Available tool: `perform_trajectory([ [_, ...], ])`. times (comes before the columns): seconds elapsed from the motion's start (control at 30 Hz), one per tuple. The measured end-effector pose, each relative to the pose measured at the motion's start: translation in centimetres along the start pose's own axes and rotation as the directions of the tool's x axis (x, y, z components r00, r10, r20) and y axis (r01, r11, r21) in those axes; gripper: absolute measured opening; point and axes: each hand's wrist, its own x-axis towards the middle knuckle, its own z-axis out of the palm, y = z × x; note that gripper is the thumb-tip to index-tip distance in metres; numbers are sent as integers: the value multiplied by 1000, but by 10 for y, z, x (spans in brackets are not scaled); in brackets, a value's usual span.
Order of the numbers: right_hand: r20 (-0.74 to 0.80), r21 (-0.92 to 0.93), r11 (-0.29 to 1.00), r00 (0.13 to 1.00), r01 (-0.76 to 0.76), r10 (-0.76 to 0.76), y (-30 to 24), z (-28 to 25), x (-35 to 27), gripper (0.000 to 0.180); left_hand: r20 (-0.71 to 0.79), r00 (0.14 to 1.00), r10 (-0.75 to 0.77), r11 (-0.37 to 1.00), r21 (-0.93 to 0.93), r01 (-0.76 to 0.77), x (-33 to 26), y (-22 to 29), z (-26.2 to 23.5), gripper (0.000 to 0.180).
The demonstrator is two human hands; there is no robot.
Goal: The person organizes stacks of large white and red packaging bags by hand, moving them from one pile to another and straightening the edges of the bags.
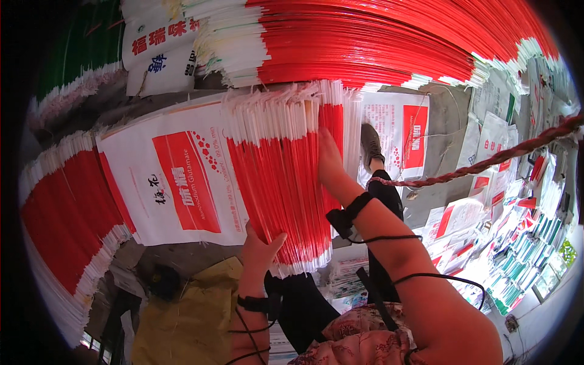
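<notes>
The largest thing is a long red-and-white stack of bags [365, 45] that sweeps from about 11 o'clock across 12 to 2 o'clock, its pale edges frayed toward both ends. Scattered piles of white, red and green bags [468, 225] spread out between 3 and 4 o'clock. A fanned red-and-white stack [70, 213] curves down from 9 to 8 o'clock. In the middle of the view is the bundle of red-and-white bags [280, 188], its many layered edges facing up and running from 12 to 6 o'clock. Just beside it, at 9 o'clock, lies a white bag with a red panel [125, 182]. A crumpled tan sheet [188, 310] is at 7 o'clock, and a dark green stack [79, 55] at 10 o'clock. A twisted red rope [486, 163] crosses at 3 o'clock. The right hand [331, 161] lies against the bundle's 2 o'clock side; its fingertips are hidden, so I cannot tell whether they pinch anything. The left hand [261, 246] touches the bundle's 7 o'clock edge, thumb spread away from the fingers and lying over the red layers. A dark shoe [370, 146] shows at 2 o'clock, and a black strap [350, 216] rings the right wrist at 4 o'clock.
</notes>
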Motion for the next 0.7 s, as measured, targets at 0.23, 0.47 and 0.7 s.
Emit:
perform_trajectory([
  [0.23,164,-781,576,969,241,-183,22,-48,10,55,-57,998,8,989,147,0,1,11,44,88],
  [0.47,159,-942,252,957,221,-244,22,-40,15,54,-208,904,374,921,200,-335,5,61,55,91],
  [0.7,129,-953,218,930,212,-343,1,-33,-9,60,439,226,870,-153,675,-722,104,195,74,49],
])
